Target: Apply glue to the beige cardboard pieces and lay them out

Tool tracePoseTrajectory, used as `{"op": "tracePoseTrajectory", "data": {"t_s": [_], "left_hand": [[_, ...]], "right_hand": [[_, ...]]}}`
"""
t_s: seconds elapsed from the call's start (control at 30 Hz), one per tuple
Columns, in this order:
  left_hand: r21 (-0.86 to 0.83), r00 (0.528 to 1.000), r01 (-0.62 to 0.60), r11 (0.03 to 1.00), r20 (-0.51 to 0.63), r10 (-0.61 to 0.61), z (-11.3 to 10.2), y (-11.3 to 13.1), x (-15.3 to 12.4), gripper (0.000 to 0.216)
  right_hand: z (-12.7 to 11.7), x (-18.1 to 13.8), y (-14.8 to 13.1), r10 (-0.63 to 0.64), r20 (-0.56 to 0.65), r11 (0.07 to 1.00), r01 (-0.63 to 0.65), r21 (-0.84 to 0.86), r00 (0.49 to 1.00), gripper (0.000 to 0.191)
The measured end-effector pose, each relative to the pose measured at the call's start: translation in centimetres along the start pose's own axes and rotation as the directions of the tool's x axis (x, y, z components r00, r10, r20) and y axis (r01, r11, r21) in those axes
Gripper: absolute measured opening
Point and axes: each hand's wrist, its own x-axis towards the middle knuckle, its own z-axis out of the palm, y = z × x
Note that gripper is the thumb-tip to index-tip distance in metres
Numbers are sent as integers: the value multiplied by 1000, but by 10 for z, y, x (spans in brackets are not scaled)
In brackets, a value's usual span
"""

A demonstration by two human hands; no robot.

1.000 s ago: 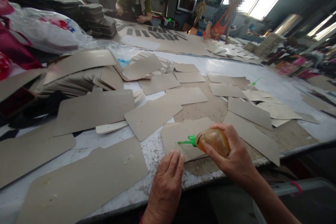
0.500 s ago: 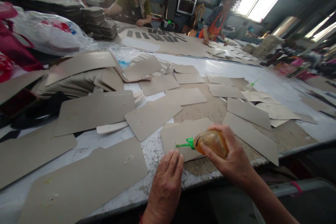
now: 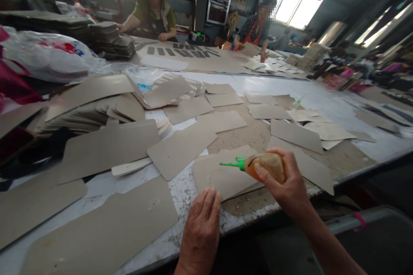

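Observation:
My right hand (image 3: pixel 287 182) is wrapped round an amber glue bottle (image 3: pixel 266 165) with a green nozzle that points left, held just above a grey cardboard piece (image 3: pixel 219 174) near the table's front edge. My left hand (image 3: pixel 201 230) lies flat with its fingers together, the fingertips pressing the near edge of that same cardboard piece. More grey cardboard pieces lie spread across the white table (image 3: pixel 180 191).
A fanned pile of cardboard pieces (image 3: pixel 87 109) sits at the left, beside plastic bags (image 3: pixel 48 53). Two other people work at the far end of the table (image 3: pixel 151 6) (image 3: pixel 254 25). A second green-tipped bottle (image 3: pixel 298 101) lies further right. The table's edge runs just before my hands.
The glue bottle has lifted slightly and its nozzle has come up off the cardboard. The view has tilted up a little. My left hand stays on the cardboard.

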Motion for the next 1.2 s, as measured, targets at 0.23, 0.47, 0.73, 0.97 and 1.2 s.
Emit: {"op": "tracePoseTrajectory", "data": {"t_s": [0.23,0.47,0.73,0.97,1.2], "left_hand": [[-5,995,-93,996,27,93,6,-11,-6,43],[-5,980,-189,982,66,189,12,-24,-15,51],[-4,973,-217,976,79,217,13,-27,-13,52],[13,959,-274,962,73,273,15,-34,-15,54],[-27,984,-179,983,8,180,20,-28,-17,64]], "right_hand": [[-53,-4,57,266,-244,963,-243,118,933,51],[-47,-4,61,234,-222,971,-238,6,947,51],[-48,6,70,140,-173,980,-161,-118,975,45],[-37,15,69,49,-195,986,-78,-144,980,43],[-41,12,63,79,-99,990,-90,-105,992,41]]}}
